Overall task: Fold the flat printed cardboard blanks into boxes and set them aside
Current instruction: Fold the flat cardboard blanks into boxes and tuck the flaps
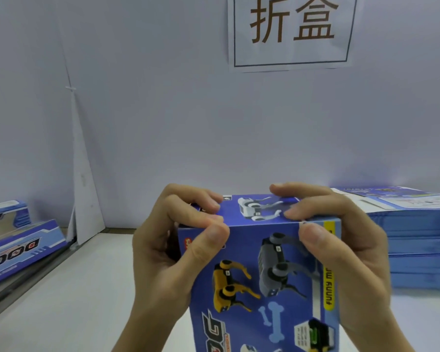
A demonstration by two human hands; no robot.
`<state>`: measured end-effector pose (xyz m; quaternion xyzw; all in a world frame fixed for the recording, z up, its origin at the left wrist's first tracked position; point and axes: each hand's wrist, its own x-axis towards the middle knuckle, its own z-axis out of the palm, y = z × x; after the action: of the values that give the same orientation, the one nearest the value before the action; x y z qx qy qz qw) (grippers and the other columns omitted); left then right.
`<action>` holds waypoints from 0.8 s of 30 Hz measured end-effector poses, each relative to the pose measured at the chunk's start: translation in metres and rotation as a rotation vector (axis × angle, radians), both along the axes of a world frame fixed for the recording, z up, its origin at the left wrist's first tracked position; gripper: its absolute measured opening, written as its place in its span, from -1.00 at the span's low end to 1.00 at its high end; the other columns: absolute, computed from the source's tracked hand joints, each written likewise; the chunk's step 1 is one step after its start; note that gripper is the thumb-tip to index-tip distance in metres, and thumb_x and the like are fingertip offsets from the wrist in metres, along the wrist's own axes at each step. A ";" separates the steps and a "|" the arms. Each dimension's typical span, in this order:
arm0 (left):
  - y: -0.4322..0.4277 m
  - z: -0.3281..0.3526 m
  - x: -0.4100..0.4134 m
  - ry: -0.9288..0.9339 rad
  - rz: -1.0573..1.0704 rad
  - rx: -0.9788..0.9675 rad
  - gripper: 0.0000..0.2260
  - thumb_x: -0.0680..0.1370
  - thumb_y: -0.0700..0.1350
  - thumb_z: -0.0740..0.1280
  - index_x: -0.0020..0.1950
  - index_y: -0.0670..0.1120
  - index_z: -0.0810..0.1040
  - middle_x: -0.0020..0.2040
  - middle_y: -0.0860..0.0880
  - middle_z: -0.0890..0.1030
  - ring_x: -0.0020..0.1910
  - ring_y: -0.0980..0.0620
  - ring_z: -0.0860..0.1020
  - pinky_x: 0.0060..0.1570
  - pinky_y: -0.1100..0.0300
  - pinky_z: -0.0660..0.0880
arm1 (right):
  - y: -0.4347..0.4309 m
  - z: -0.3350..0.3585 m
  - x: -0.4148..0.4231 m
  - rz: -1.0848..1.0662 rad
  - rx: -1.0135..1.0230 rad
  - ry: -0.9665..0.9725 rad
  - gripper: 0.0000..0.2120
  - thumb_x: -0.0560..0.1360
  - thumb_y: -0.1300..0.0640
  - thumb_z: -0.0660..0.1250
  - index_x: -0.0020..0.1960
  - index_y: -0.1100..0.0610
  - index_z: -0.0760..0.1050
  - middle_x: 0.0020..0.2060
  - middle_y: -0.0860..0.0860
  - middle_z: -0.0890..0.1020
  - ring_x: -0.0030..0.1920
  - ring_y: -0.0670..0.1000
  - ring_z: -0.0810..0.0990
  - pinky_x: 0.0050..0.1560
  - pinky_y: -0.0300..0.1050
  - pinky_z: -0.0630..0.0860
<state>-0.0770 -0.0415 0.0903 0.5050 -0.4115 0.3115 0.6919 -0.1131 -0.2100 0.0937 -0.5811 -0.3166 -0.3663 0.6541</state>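
A blue printed box (262, 283) with robot dogs on it stands upright in front of me, folded into shape. My left hand (168, 250) grips its upper left corner, thumb on the front face and fingers curled over the top flap. My right hand (346, 250) grips the upper right corner the same way, thumb on the front and fingers pressing the top flap down. A tall stack of flat blue blanks (417, 240) lies on the table at the right.
Folded blue boxes (18, 250) lie at the left edge of the white table (87, 301). A white wall stands behind, with a paper sign (291, 31) at the top and a white wedge-shaped board (83, 199) leaning at the left.
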 end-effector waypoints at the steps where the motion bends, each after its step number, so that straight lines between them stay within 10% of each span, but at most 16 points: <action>1: 0.000 0.000 0.000 0.005 0.004 0.002 -0.88 0.46 0.10 0.43 -0.21 0.12 0.55 -0.07 0.06 0.55 0.07 -0.07 0.59 0.01 0.23 0.52 | 0.000 0.000 0.000 0.002 0.006 0.009 -0.90 0.38 0.14 0.29 -0.19 0.05 0.59 0.08 0.06 0.67 0.08 0.03 0.64 -0.11 -0.08 0.61; 13: -0.001 -0.005 0.005 -0.014 0.023 0.052 -0.75 0.49 0.10 0.38 -0.29 0.00 0.48 -0.18 0.09 0.63 -0.09 0.03 0.59 -0.07 0.31 0.50 | -0.004 0.001 0.004 -0.067 -0.084 -0.059 -0.93 0.31 0.23 0.30 -0.24 0.22 0.53 -0.18 0.06 0.67 -0.07 -0.01 0.61 0.03 -0.25 0.51; 16: -0.001 -0.005 0.009 0.000 -0.003 0.009 -0.88 0.49 0.06 0.39 -0.19 0.04 0.60 -0.11 0.06 0.65 -0.04 0.04 0.61 -0.10 0.33 0.54 | -0.003 0.001 0.008 -0.008 -0.122 -0.010 -0.77 0.45 0.17 0.24 0.09 0.07 0.53 0.05 -0.14 0.66 0.06 -0.21 0.62 -0.02 -0.40 0.53; 21: 0.003 -0.008 0.023 0.188 0.233 -0.256 -0.96 0.45 0.05 0.39 -0.20 0.15 0.62 -0.15 0.11 0.66 -0.14 0.00 0.60 -0.20 0.13 0.56 | -0.025 -0.005 0.022 0.007 -0.317 0.441 -0.31 0.24 -0.22 0.36 0.35 -0.42 0.29 0.31 -0.32 0.47 0.34 -0.30 0.41 0.25 -0.28 0.45; 24: 0.009 -0.010 0.034 0.407 0.232 -0.504 -0.89 0.51 0.03 0.38 -0.23 0.13 0.60 -0.25 0.10 0.66 -0.27 0.04 0.64 -0.32 0.17 0.58 | -0.039 -0.005 0.025 0.148 -0.546 0.797 -0.15 0.13 -0.23 0.44 0.39 -0.32 0.28 0.25 -0.20 0.56 0.20 -0.16 0.59 0.28 -0.06 0.51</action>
<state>-0.0430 -0.0321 0.0800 0.4133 -0.1148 0.3728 0.8228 -0.0880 -0.2488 0.0888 -0.8024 -0.1668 0.0287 0.5723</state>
